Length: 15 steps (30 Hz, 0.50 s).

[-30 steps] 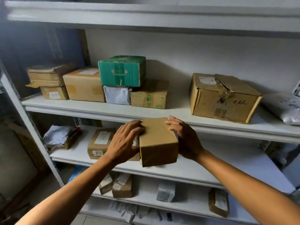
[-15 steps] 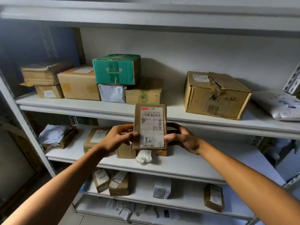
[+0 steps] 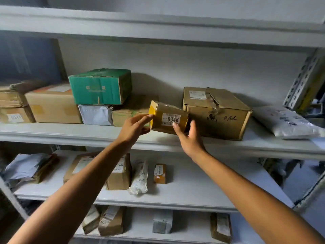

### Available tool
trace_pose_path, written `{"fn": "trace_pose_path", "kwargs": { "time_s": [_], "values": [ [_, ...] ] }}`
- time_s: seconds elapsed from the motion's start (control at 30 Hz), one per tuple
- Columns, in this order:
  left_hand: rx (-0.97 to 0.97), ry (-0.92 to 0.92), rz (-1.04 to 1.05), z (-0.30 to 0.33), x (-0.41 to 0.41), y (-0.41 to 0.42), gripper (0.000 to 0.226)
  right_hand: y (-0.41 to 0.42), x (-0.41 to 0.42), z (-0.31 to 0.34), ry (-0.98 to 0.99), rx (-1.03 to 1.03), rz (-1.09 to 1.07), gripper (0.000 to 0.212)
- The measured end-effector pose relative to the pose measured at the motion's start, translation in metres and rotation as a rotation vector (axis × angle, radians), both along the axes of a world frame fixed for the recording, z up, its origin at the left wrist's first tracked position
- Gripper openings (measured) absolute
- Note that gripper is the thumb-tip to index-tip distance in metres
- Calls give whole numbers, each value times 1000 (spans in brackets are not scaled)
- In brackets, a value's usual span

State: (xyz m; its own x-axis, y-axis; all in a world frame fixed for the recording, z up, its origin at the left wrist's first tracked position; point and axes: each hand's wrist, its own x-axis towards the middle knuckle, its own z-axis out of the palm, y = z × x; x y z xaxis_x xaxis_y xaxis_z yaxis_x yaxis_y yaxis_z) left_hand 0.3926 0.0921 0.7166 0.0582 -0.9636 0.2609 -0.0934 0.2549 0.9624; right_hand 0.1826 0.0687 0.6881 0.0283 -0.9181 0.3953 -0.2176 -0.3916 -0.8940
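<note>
Pinching the small brown box at its left end with the left hand, thumb and fingers closed on the corner. Cupping the right end with the right hand, thumb pressed on the front face just under the 0346 label. Holding it tilted, left end higher, in the air just over the front of the middle shelf.

Hanging right in the gap between two stacks. To the left, just in front of the low brown carton, with the white parcel beside that and the green box stacked on top. To the right, close against the big taped carton, touching or not, cannot tell. Further right, well apart, a white padded bag lying flat by the perforated steel post.

Behind the gap, bare wall and free shelf board. Overhead, plenty of air up to the upper shelf. Below the forearms, on the lower shelf: an upright brown parcel, a white rolled packet, a small orange box, then open board out to the right edge.
</note>
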Motion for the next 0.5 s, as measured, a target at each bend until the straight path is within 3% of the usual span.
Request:
{"fn": "trace_pose_path", "kwargs": {
  "time_s": [0.13,0.3,0.5],
  "values": [
    [-150,-144,60,-7,-7,-17,72,-16,-2,-20,-19,-142,-148,70],
    [-170,-273,-55,-21,10,-22,97,-17,-5,-37,-47,-400,-166,73],
    [-209,-246,-161,-29,17,-26,66,-21,4,-48,-22,-541,-158,64]
  ]
}}
